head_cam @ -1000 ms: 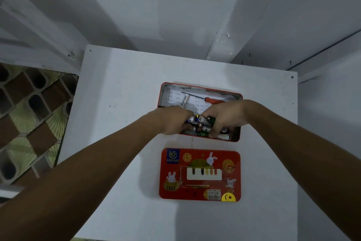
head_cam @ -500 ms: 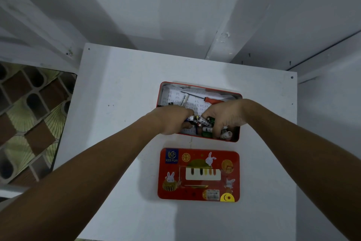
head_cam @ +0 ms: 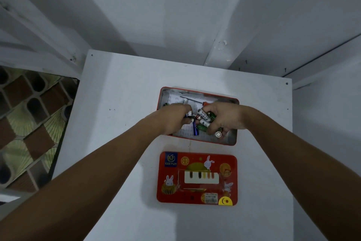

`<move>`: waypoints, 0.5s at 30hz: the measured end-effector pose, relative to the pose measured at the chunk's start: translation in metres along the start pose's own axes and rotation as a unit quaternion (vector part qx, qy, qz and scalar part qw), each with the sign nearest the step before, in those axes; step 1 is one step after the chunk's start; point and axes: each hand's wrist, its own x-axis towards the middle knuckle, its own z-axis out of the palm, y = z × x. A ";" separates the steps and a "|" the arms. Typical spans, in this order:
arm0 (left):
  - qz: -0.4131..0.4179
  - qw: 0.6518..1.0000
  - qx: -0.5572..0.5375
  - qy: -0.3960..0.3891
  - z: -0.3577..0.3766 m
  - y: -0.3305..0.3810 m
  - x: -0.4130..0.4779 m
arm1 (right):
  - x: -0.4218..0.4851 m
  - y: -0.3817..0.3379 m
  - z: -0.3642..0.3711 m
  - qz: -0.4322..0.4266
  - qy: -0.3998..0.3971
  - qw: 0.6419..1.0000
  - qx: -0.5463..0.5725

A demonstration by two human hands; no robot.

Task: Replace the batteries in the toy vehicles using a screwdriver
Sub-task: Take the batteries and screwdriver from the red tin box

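Note:
An open red tin sits on the white table. Inside lie several loose batteries, folded paper and a screwdriver with a red handle along the far wall. Both hands are inside the tin. My left hand has its fingers curled around batteries at the left of the pile. My right hand pinches batteries at the right of the pile. One battery stands on end by my right fingertips. No toy vehicle is in view.
The tin's red lid, printed with rabbits and a piano, lies flat on the table just nearer to me than the tin. White walls close off the back and right. A patterned tile floor shows past the table's left edge.
Both hands have stayed in the tin and shifted the batteries about; the pile is spread a little differently and a blue battery now shows below my left hand.

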 end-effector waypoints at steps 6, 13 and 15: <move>-0.007 0.996 -0.063 0.067 -0.007 0.007 -0.012 | -0.018 0.000 0.000 -0.057 0.072 0.992 0.091; -0.009 0.982 -0.131 0.137 -0.007 0.022 -0.033 | -0.041 0.004 0.011 -0.092 0.100 0.971 0.199; -0.008 0.979 -0.141 0.148 -0.008 0.026 -0.043 | -0.048 0.003 0.014 -0.099 0.104 0.967 0.209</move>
